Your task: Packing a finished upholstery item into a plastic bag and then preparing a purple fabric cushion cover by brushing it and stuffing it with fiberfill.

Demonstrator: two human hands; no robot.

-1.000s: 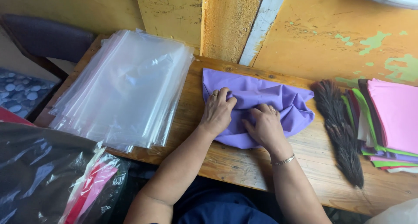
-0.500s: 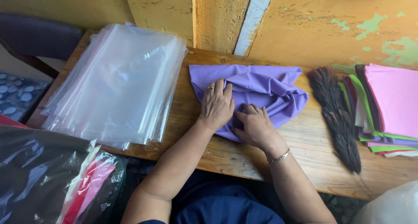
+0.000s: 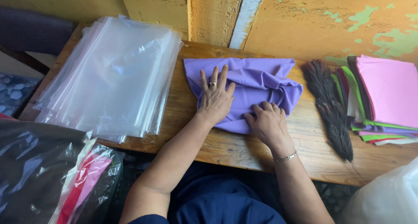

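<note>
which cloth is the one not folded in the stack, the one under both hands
The purple cloth in the middle of the wooden table. It lies rumpled under the left hand and right hand, while the pink-topped stack sits folded at right.

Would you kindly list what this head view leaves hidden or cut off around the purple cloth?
- Purple cloth: part lies under the left hand and right hand; the cloth's own folds hide its underside.
- Stack of coloured cloths: cut off by the right edge; lower layers show only as edges.
- Clear plastic bags: their count cannot be told.
- Right fingertips: tucked into the cloth, so the grip is unclear.
</note>
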